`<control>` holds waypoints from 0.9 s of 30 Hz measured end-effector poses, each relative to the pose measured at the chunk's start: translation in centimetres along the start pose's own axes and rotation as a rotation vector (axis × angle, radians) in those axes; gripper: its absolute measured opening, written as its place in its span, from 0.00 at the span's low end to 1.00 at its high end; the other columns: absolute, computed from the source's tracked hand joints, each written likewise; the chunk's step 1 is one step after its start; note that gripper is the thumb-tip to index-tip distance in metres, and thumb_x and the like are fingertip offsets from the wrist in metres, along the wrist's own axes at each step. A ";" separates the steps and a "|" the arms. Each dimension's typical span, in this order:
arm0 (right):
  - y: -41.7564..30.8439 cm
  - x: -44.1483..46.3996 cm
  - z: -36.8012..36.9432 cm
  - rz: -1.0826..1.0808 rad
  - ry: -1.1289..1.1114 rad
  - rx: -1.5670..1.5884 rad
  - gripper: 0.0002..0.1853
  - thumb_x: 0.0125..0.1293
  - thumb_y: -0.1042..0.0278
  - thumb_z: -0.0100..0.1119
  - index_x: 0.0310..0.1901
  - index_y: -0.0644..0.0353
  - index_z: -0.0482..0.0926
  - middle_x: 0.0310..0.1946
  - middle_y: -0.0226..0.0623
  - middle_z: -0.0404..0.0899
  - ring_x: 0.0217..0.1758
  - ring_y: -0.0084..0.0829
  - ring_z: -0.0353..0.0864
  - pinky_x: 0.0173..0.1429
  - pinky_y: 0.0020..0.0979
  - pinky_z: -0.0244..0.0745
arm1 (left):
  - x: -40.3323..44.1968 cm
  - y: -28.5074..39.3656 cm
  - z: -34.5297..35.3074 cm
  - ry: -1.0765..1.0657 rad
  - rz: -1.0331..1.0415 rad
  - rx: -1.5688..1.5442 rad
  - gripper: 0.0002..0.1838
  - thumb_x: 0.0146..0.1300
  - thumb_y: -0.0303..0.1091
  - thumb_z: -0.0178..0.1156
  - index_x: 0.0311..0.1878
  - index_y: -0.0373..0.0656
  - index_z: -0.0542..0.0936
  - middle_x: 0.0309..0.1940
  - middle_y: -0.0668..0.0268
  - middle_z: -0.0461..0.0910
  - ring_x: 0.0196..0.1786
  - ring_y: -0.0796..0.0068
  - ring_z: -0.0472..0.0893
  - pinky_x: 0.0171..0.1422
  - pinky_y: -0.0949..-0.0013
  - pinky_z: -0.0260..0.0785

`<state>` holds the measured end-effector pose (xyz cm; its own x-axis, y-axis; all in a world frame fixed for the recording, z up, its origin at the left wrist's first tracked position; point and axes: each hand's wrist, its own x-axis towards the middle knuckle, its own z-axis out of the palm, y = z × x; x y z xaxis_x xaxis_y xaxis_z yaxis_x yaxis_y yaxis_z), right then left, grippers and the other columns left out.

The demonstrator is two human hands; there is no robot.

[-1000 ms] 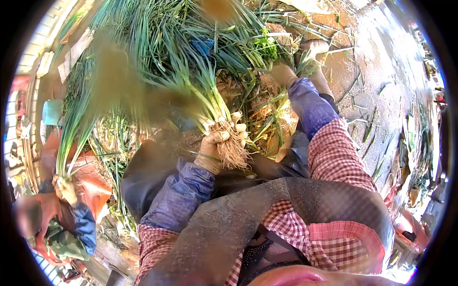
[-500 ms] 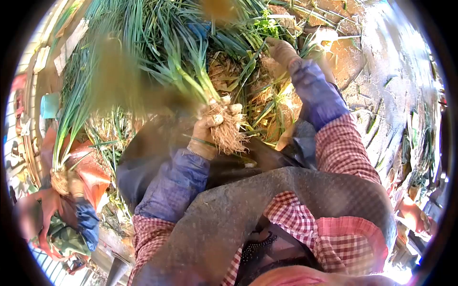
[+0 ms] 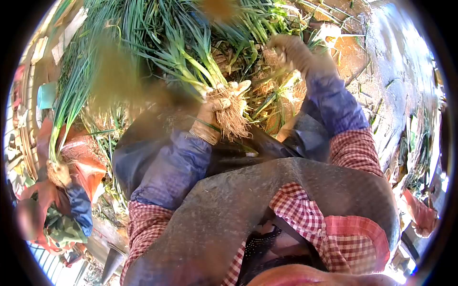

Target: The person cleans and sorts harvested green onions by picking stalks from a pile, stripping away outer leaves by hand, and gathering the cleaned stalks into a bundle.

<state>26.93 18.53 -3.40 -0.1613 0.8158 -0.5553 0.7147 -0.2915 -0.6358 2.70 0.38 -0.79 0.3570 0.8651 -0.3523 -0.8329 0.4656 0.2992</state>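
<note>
My left hand (image 3: 216, 112), in a tan glove, is closed around the root end of a bunch of spring onions (image 3: 210, 71). Their pale bases and shaggy brown roots (image 3: 234, 117) hang above my lap, while the flat green leaves point up and away. At the upper right, my gloved right hand (image 3: 293, 52) is curled near the edge of the leafy pile (image 3: 157, 24). Motion blurs its fingers, and whatever they hold cannot be made out. Pale stalks and leaf scraps (image 3: 284, 88) lie just below that hand.
A dark apron (image 3: 267, 190) covers my lap. At left, another person's gloved hand (image 3: 58, 172) grips more long-leaved plants beside an orange-red sheet (image 3: 86, 164). A teal cup-like object (image 3: 46, 95) stands behind. Wet, shiny ground (image 3: 391, 71) with scattered leaves extends at right.
My left hand has moved slightly up and right with the bunch. My right hand, fingers extended before, has shifted a little and curled. The other person's hand has moved slightly up and left.
</note>
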 end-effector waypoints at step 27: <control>14.8 12.0 -4.4 0.044 -0.250 -0.860 0.14 0.63 0.55 0.51 0.40 0.54 0.82 0.35 0.33 0.82 0.37 0.32 0.80 0.42 0.34 0.74 | 0.3 -1.0 -1.3 -0.004 -0.055 0.044 0.29 0.45 0.22 0.58 0.56 0.33 0.67 0.54 0.42 0.70 0.42 0.57 0.79 0.46 0.61 0.77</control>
<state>38.51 26.24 -17.13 -0.1939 0.6506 -0.7343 0.9703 0.2375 -0.0457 3.07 -0.08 -2.28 0.4034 0.8387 -0.3659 -0.7925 0.5201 0.3184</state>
